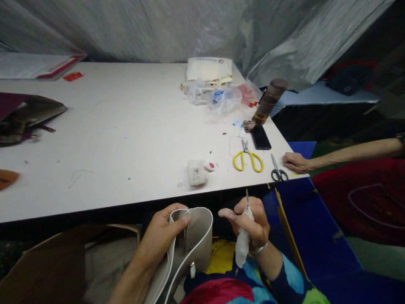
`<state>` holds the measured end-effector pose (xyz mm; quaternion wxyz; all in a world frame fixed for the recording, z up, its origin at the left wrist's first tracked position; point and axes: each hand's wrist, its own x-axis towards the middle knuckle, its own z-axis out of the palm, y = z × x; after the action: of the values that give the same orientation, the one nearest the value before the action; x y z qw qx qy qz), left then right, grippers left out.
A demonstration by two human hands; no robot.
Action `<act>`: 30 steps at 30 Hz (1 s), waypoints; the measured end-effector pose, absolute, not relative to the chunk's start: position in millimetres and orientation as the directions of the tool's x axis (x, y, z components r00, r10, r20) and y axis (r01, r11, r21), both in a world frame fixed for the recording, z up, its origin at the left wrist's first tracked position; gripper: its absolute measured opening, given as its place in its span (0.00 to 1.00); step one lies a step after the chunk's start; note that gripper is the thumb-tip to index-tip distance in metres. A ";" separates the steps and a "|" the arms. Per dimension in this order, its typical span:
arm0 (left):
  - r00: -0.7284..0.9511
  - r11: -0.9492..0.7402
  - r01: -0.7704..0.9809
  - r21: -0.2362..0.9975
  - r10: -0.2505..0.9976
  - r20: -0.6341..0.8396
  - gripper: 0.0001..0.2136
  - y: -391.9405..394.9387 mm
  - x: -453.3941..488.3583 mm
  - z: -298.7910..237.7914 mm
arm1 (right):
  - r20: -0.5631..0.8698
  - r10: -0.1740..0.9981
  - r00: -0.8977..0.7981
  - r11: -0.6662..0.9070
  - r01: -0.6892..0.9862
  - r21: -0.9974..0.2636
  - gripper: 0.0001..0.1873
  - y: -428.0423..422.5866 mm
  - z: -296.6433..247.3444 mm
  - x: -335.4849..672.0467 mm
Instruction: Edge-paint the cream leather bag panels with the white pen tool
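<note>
My left hand [164, 230] is closed on the top edge of a grey-beige leather-like bag [201, 240] with white edges, its thumb pressing inside the rim. The bag curves open over my lap, and a small metal fitting shows low on its front. To the right of it, my right hand [253, 223] grips a thin pointed blade with a white-wrapped handle [243, 247], the tip pointing up. Whether this is a knife or an awl I cannot tell. Its thumb stretches toward the bag without touching it. On the table just beyond lies a whitish block [198, 173].
Yellow-handled scissors [248, 159], black-handled scissors [278, 171], a phone [261, 137] and a bottle [270, 101] occupy the table's right side. Another person's hand [295, 162] rests at the right corner. A dark red bag [28, 112] lies far left; a cardboard box [57, 261] stands below.
</note>
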<state>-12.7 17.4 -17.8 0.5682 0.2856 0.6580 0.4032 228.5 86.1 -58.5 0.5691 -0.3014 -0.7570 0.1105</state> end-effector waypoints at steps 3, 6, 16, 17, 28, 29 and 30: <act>-0.166 0.514 -0.076 0.854 0.838 -0.520 0.20 17.4 -13.6 -19.0 | 0.883 0.438 -0.170 0.851 0.395 -0.346 0.26 86.4 -52.9 227.6; -0.164 0.505 -0.069 0.860 0.845 -0.509 0.20 16.8 -13.4 -19.9 | 0.871 0.457 -0.182 0.855 0.360 -0.373 0.24 87.1 -45.6 222.8; -0.206 0.462 -0.059 0.885 0.862 -0.464 0.15 20.2 -3.2 -17.2 | 0.636 0.771 -0.024 0.611 0.311 -0.728 0.17 104.0 -58.1 219.3; -0.211 0.459 -0.060 0.886 0.862 -0.461 0.15 21.2 -2.0 -16.8 | 0.608 0.794 -0.017 0.585 0.293 -0.756 0.17 105.6 -60.2 219.1; -0.265 0.463 -0.136 0.876 0.835 -0.482 0.15 30.8 4.5 -22.8 | 0.401 0.863 -0.308 0.461 0.152 -0.874 0.16 122.3 -56.3 207.6; -0.269 0.464 -0.137 0.875 0.833 -0.483 0.15 30.6 4.5 -23.6 | 0.374 0.880 -0.292 0.432 0.171 -0.885 0.14 124.4 -55.5 204.7; -0.278 0.461 -0.132 0.877 0.832 -0.480 0.14 30.2 4.5 -24.4 | 0.334 0.903 -0.270 0.388 0.180 -0.904 0.12 126.3 -55.2 201.6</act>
<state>4.5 30.2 -24.4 0.5399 0.2642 0.6627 0.4467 201.6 126.3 -55.2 0.4611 -0.3904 -0.6937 0.3922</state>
